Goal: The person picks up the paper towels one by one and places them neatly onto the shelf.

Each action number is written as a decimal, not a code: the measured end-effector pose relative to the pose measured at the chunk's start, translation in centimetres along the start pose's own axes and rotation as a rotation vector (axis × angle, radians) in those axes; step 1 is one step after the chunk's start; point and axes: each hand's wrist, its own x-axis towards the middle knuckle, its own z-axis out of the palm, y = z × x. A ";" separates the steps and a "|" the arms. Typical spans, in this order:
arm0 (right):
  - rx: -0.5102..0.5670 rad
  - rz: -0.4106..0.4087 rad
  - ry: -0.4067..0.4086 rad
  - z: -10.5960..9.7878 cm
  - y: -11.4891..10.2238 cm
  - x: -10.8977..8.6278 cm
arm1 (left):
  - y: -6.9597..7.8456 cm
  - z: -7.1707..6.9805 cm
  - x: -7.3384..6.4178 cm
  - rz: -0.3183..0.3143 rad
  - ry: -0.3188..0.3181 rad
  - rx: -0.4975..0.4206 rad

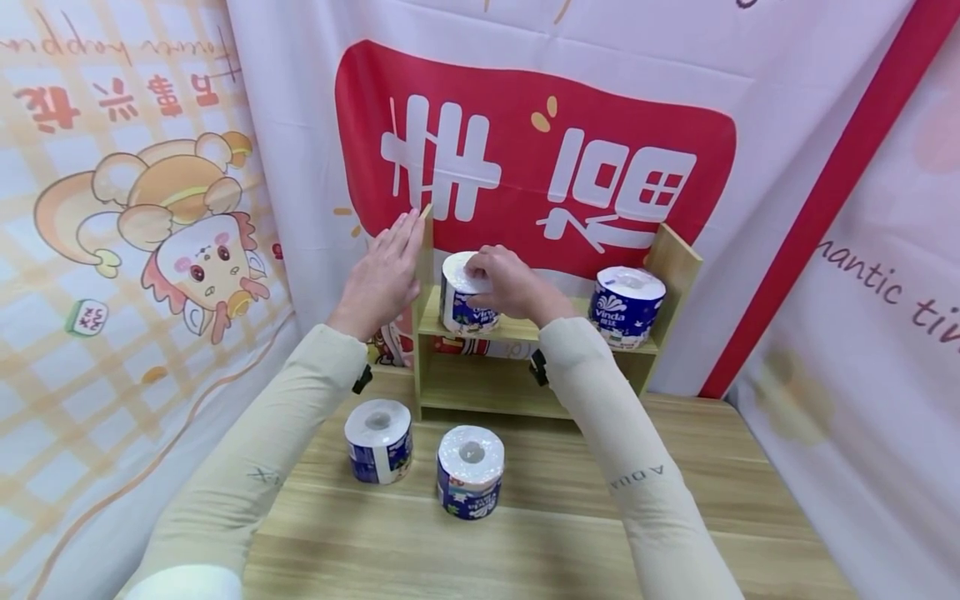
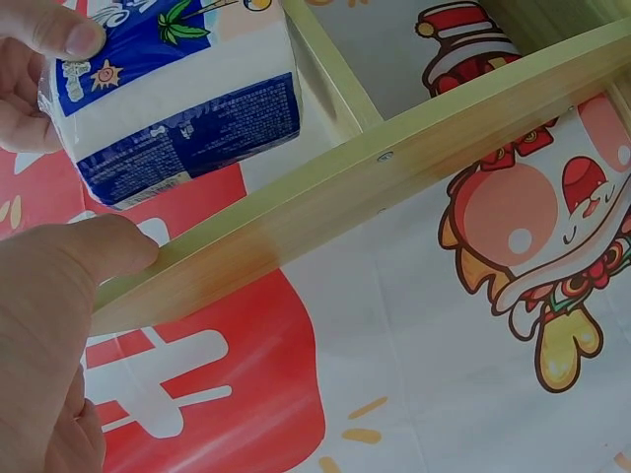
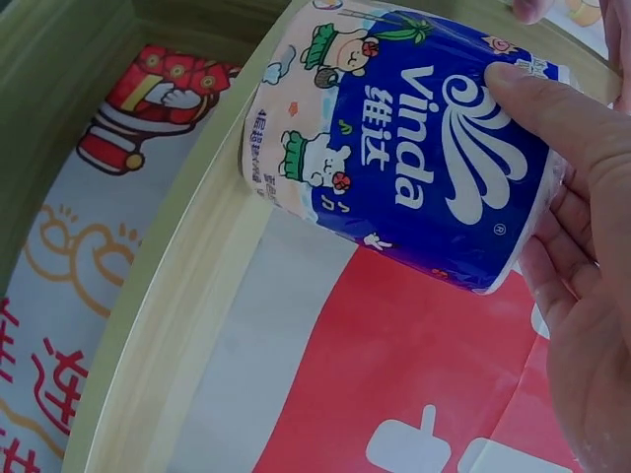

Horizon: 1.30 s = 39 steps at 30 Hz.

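Observation:
My right hand (image 1: 513, 283) grips a blue-and-white wrapped toilet roll (image 3: 414, 148) from its top end, thumb on the printed side. The roll is upright at the left end of the upper shelf board (image 1: 517, 327). Straight fingers of my left hand (image 1: 386, 271) rest along the outside of the wooden rack's left side panel (image 2: 246, 232), its thumb at the panel's edge. A second toilet roll (image 1: 627, 307) stands at the right end of the same board. Two more, a left roll (image 1: 378, 462) and a middle roll (image 1: 470, 492), stand on the table before the rack.
The wooden table (image 1: 555, 542) spreads in front of the rack. A lower shelf board (image 1: 487, 396) lies beneath the upper one. Behind hangs a white curtain (image 1: 300, 167) with a red printed panel; patterned cloth (image 1: 150, 375) closes the left side.

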 end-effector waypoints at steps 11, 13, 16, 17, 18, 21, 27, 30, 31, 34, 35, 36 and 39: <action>-0.036 0.015 -0.021 0.2 0.1 0.1 | 0.1 0.1 0.0 -0.001 0.022 -0.021; -0.042 0.013 -0.018 0.1 0.0 0.0 | 0.1 0.1 0.0 -0.001 0.024 -0.022; -0.044 0.009 -0.010 -0.1 -0.1 -0.2 | 0.1 0.0 0.0 -0.001 0.024 -0.025; -0.044 0.006 -0.008 -0.3 -0.2 -0.3 | 0.1 0.0 0.0 -0.001 0.022 -0.024; -0.043 0.001 -0.007 -0.4 -0.3 -0.4 | 0.1 0.0 0.0 -0.001 0.018 -0.021; -0.044 -0.007 -0.008 -0.9 -0.4 -0.7 | 0.1 0.0 0.0 -0.001 0.016 -0.018; -0.038 -0.021 -0.028 -2.1 -0.6 -1.6 | 0.1 -0.1 0.0 -0.001 0.010 -0.017; -0.035 -0.020 -0.039 -2.8 -0.7 -2.1 | 0.1 -0.1 0.1 -0.004 0.004 -0.018; -0.038 -0.019 -0.045 -3.0 -0.8 -2.2 | 0.0 -0.1 0.1 -0.005 0.004 -0.018; -0.043 -0.007 -0.053 -3.6 -0.9 -2.8 | 0.0 -0.1 0.1 -0.005 0.006 -0.018; -0.042 -0.005 -0.059 -3.8 -0.9 -3.0 | 0.0 -0.1 0.1 -0.004 0.007 -0.016; -0.045 -0.005 -0.064 -3.9 -0.9 -3.2 | 0.0 -0.2 0.1 -0.002 0.006 -0.016; -0.048 -0.013 -0.078 -4.4 -1.0 -3.8 | 0.1 -0.2 0.0 0.000 0.009 -0.015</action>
